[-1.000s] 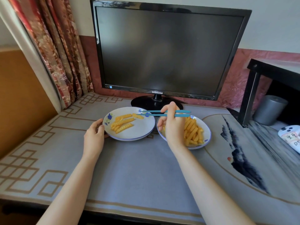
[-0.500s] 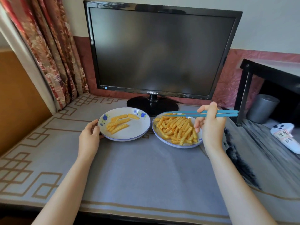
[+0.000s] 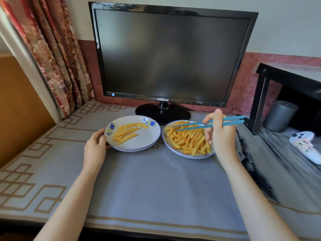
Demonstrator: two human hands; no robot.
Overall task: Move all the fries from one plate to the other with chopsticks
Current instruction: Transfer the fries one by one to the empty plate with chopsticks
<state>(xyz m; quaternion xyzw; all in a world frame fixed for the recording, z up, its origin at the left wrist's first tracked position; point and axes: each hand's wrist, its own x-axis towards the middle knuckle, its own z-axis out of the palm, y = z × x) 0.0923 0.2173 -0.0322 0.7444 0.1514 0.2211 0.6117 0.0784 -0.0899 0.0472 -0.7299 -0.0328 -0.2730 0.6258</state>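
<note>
While my left hand [image 3: 95, 146] grips the rim of the left plate [image 3: 139, 149], which has only a handful of fries [image 3: 126, 133] on it, my right hand [image 3: 220, 136] pinches the blue chopsticks [image 3: 191, 125], tips slightly apart over the big pile of fries [image 3: 189, 140] on the right plate [image 3: 175, 150], just beside it.

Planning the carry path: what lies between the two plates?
Nothing: the head view shows left plate and right plate almost rim to rim, only a sliver of grey mat between.
</note>
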